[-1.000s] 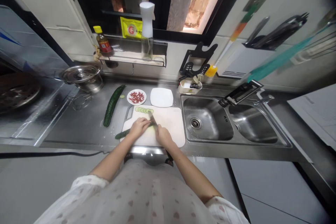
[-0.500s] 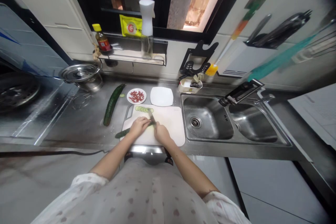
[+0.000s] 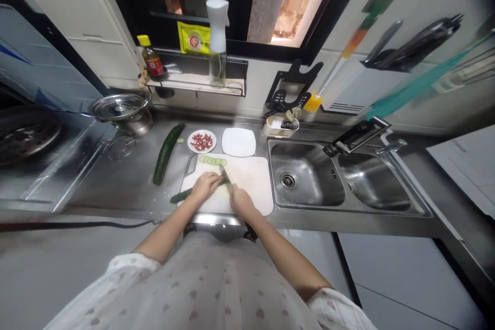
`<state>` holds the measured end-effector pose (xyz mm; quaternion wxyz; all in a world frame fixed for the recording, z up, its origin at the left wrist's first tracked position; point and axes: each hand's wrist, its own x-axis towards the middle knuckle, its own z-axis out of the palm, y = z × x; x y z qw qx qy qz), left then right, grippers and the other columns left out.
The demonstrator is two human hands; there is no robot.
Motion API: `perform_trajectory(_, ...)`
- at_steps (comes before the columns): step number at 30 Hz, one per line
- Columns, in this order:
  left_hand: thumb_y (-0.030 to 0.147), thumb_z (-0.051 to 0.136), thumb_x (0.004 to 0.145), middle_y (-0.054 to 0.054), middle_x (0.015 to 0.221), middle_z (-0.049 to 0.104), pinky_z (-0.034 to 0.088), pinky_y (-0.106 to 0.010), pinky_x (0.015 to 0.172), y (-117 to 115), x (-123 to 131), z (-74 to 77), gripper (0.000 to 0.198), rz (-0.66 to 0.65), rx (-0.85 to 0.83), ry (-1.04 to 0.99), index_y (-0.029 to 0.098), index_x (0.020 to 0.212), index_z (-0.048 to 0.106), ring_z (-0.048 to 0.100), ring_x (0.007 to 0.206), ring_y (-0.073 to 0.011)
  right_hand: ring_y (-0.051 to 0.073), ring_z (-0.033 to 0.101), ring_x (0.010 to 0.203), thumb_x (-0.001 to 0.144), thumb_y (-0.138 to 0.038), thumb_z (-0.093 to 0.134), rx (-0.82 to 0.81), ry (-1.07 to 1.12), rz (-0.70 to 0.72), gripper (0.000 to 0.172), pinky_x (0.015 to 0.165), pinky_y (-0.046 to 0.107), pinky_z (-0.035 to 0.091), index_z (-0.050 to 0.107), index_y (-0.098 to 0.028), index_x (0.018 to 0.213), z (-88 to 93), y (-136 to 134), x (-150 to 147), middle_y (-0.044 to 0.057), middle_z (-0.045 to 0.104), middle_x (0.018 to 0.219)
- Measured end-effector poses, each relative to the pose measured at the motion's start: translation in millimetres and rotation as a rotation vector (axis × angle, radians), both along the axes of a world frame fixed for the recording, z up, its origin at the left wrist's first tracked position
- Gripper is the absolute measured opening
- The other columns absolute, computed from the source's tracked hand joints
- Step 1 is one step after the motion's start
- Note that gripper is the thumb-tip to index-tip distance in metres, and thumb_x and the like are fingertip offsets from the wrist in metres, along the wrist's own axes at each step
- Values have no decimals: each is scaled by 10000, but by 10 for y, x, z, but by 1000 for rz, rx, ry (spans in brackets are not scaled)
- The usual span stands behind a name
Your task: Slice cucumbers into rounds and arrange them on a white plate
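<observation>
On the cutting board (image 3: 255,185), the left hand (image 3: 206,186) pins a part-cut cucumber (image 3: 181,196) beneath its fingers while the right hand (image 3: 241,201) grips a kitchen knife (image 3: 225,177), apparently slicing, the next cut likely needing steadiness.

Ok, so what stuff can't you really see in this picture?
- Head view: the middle of the cucumber on the board, hidden by the left hand.
- Head view: most of the knife handle, covered by the right hand.
- Head view: inside the pot, covered by its lid.
- Head view: small print on the yellow packet, too blurry.
</observation>
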<state>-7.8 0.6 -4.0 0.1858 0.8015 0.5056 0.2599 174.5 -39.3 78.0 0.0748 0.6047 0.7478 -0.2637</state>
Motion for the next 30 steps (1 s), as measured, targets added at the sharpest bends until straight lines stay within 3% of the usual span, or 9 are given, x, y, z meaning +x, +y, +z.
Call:
perform_trajectory(6,311,488,933,-64,949,675,458,-321,819,-1,2,5,263,10,2,-21,226,1040,713,574,900,-181,220,646,920,918,-105,362,-41,-30,8,302,755,287,467,479,-84,1195,24,-110,74,166,661,958)
perform_trajectory(21,293,494,927,-61,914,669,445,-307,793,3,2,2,252,4,-11,-3,223,1031,712,562,862,-177,216,631,999,903,-80,348,9,67,-27,389,835,305,463,454,-82,1277,-7,236,-138,174,659,1046)
perform_trajectory(30,299,492,930,-55,940,671,449,-314,816,-7,1,16,250,1,-8,-14,223,1036,705,569,888,-181,225,642,960,898,-88,354,-17,-4,8,349,804,297,472,478,-100,1224,-89,-47,36,175,664,987)
